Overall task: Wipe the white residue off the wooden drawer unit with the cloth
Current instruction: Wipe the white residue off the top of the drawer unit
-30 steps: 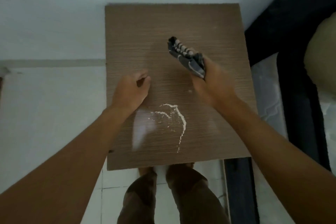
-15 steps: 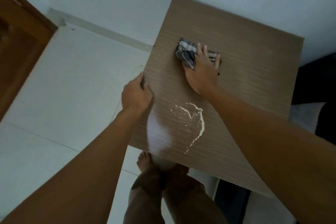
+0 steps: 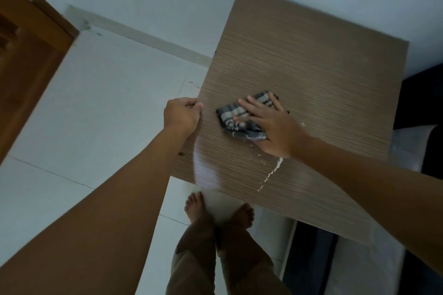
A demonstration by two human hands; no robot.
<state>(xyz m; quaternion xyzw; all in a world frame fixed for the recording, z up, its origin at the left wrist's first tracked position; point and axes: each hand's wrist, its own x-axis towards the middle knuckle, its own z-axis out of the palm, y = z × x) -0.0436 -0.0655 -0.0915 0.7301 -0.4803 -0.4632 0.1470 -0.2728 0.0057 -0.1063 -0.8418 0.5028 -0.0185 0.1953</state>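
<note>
The person stands at the wooden drawer unit (image 3: 311, 67) with bare feet (image 3: 242, 215) on the white floor (image 3: 96, 115). The right hand (image 3: 271, 127) lies flat on the striped grey cloth (image 3: 233, 118). Its fingers (image 3: 251, 105) are straight and spread and press the cloth down on the top; the cloth sticks out under and beside the fingertips. The white residue (image 3: 273, 171) is on the wrist side of this hand, a thin line running from the heel of the palm toward the near edge. The left hand (image 3: 182, 114) grips the side edge of the unit, its fingers (image 3: 195, 105) curled over it, near the cloth but apart from it. A brown door (image 3: 28, 55) is far beyond the left fingers.
</note>
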